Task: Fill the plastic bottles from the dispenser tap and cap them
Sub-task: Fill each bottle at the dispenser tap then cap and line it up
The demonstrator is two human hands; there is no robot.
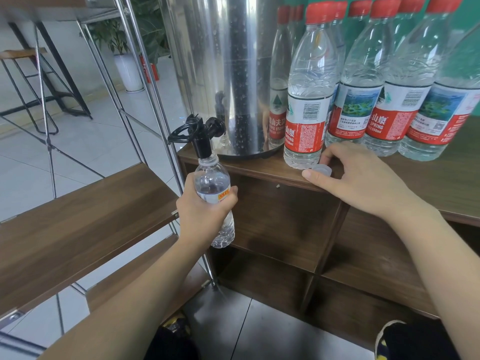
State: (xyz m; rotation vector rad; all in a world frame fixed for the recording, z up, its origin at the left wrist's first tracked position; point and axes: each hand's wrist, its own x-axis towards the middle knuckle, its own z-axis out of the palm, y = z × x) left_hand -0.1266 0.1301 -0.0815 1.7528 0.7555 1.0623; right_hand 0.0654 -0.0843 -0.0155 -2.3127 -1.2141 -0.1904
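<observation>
Gripping the small uncapped bottle [214, 196] around its middle, our left hand [205, 216] holds its open mouth directly under the black tap [201, 137] of the steel dispenser [223, 74]. Our right hand [363, 180] rests on the front edge of the wooden counter [259, 170], thumb and curled fingers closing around a translucent cap [322, 169] lying there. We note the cap sits just beside the base of 1 red-capped labelled bottle [309, 100]; more such bottles [389, 87] stand behind, right of the dispenser
</observation>
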